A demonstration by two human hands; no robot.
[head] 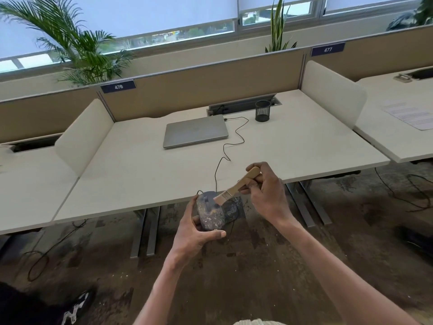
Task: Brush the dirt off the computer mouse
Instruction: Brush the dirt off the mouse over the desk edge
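Mouse (209, 213): speckled with dirt, gripped by left hand (192, 233) past desk (140, 184) edge.
Brush (236, 187): clasped by right hand (267, 193), bristles touching mouse.

Grey mouse (209, 213) w/ pale speckles, tan wood brush (236, 186), silver laptop (195, 131), black mesh cup (262, 111).

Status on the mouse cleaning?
Left hand holds mouse off desk edge. Right hand holds brush, bristles on mouse. Dirt specks remain. Nothing blocking.
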